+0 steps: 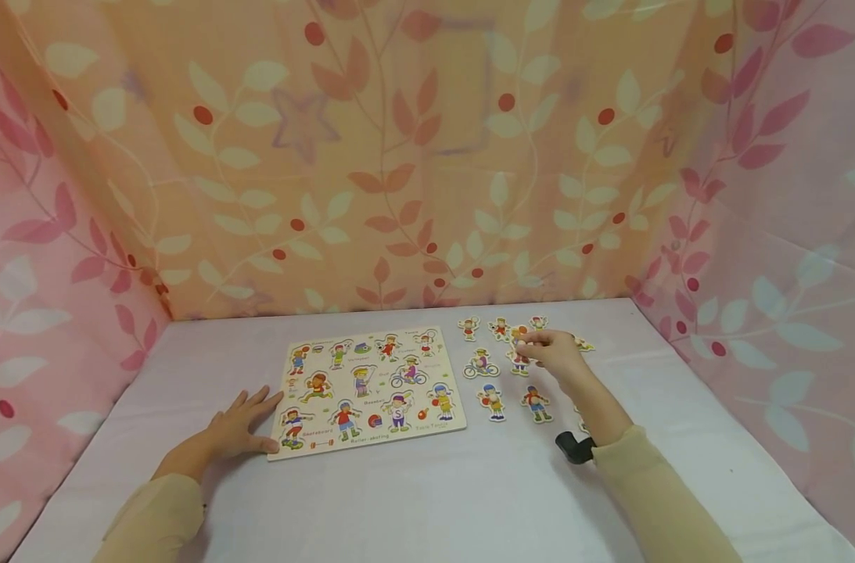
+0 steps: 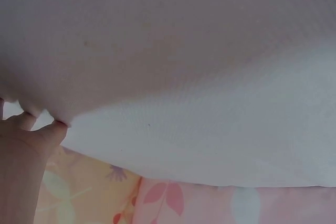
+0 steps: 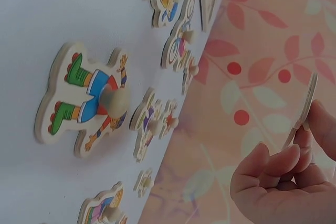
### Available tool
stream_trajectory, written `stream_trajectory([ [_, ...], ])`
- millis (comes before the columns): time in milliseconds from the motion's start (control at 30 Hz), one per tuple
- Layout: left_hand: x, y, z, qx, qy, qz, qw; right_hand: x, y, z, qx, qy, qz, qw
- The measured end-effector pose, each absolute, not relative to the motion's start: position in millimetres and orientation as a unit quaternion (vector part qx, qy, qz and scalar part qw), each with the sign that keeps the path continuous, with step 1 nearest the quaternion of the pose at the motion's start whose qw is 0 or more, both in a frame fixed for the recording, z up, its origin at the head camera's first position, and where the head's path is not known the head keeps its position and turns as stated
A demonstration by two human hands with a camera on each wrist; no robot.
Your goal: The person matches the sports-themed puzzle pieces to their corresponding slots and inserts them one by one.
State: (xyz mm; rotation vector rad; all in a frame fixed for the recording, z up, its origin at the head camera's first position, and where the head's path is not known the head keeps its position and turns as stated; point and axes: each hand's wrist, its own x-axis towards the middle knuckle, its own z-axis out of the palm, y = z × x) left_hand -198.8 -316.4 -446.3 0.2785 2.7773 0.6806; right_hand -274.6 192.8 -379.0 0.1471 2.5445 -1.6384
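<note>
A flat wooden puzzle board [image 1: 399,442] printed with sports figures lies on the white table. Along its left edge rests my left hand [image 1: 240,426], fingers spread; in the left wrist view, only part of that hand [image 2: 29,135] shows. My right hand [image 1: 557,356] is raised over the loose pieces right of the board and pinches a figure-shaped puzzle piece [image 1: 519,335]. Seen edge-on in the right wrist view, this puzzle piece [image 3: 307,100] stands up between thumb and fingers. Its peg is hidden by the hand.
Several knobbed puzzle pieces lie right of the board, among them a cyclist [image 1: 479,364], a roller skater [image 1: 537,403] and a blue-capped figure [image 1: 492,403]. A black strap or mount [image 1: 575,448] sits at the right wrist. Flowered curtains [image 1: 399,156] enclose the table's back and sides.
</note>
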Motion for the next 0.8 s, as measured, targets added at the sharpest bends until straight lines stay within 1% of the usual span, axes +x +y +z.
stream_trajectory([
  [233,-201,-318,-446,0.102,0.954,0.244,0.139,-273,185,-378,0.059,0.839,-0.538,0.047],
  [433,-197,-317,-449,0.108,0.946,0.262,0.156,-272,180,-379,0.065,0.839,-0.538,0.054],
  [667,-192,-311,-453,0.120,0.953,0.237,0.147,-272,179,-380,0.058,0.838,-0.539,0.054],
  [800,-195,-309,-452,0.117,0.952,0.240,0.151,-271,179,-381,0.059,0.838,-0.540,0.051],
])
